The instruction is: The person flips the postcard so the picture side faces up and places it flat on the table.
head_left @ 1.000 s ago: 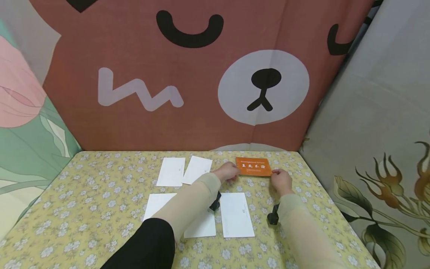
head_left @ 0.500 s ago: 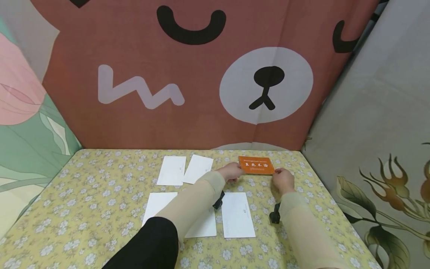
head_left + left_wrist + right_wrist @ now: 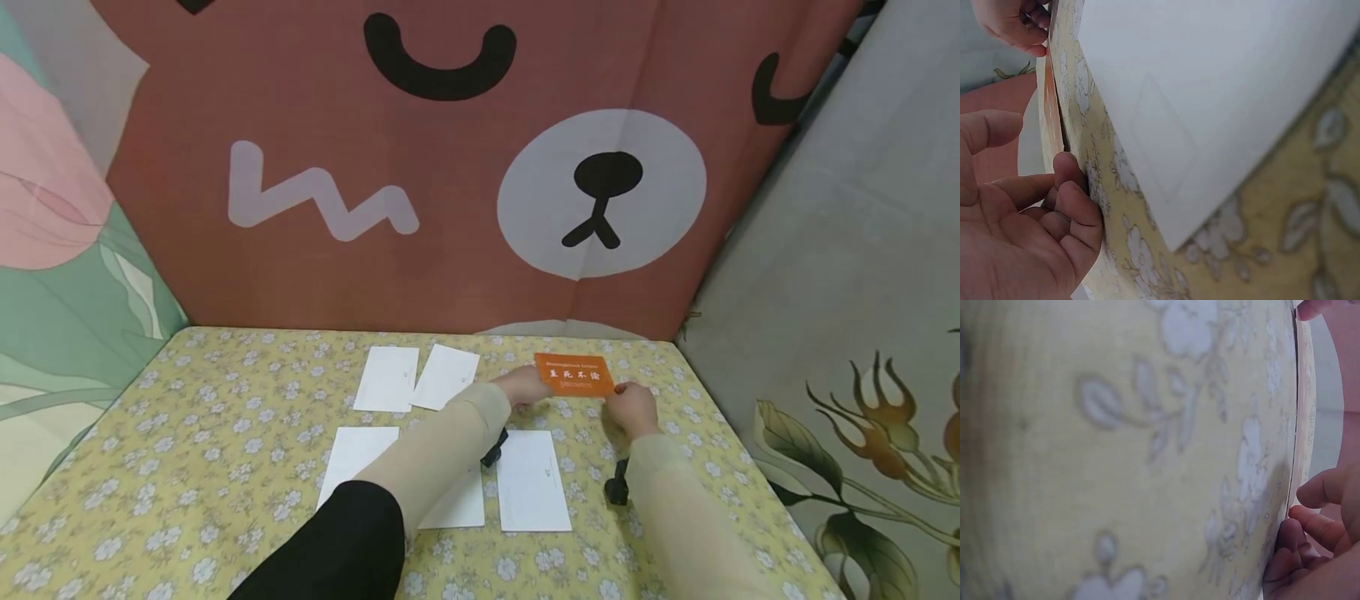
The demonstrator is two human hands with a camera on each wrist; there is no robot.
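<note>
An orange card (image 3: pixel 574 375) with white lettering is held by its two near corners between my hands at the right back of the table. My left hand (image 3: pixel 525 385) holds its left end, with fingertips partly hidden behind the card. In the left wrist view, curled fingers (image 3: pixel 1079 209) meet the card's corner and the thumb stands apart. My right hand (image 3: pixel 632 408) pinches the lower right corner. Seen edge-on in the right wrist view, the card (image 3: pixel 1301 419) is a thin strip by the fingers (image 3: pixel 1319 528).
Two white cards (image 3: pixel 387 379) lie at the back left. Nearer, a white card (image 3: pixel 534 482) lies below my hands. Other white cards (image 3: pixel 358 458) are partly covered by my left sleeve (image 3: pixel 442 442). A floral cloth (image 3: pixel 187 467) covers the table; printed fabric (image 3: pixel 315 275) hangs behind it.
The orange card now tilts up a little and sits slightly nearer to me, its left corner overlapping my left fingers. The white cards have stayed in place; the head view has shifted slightly.
</note>
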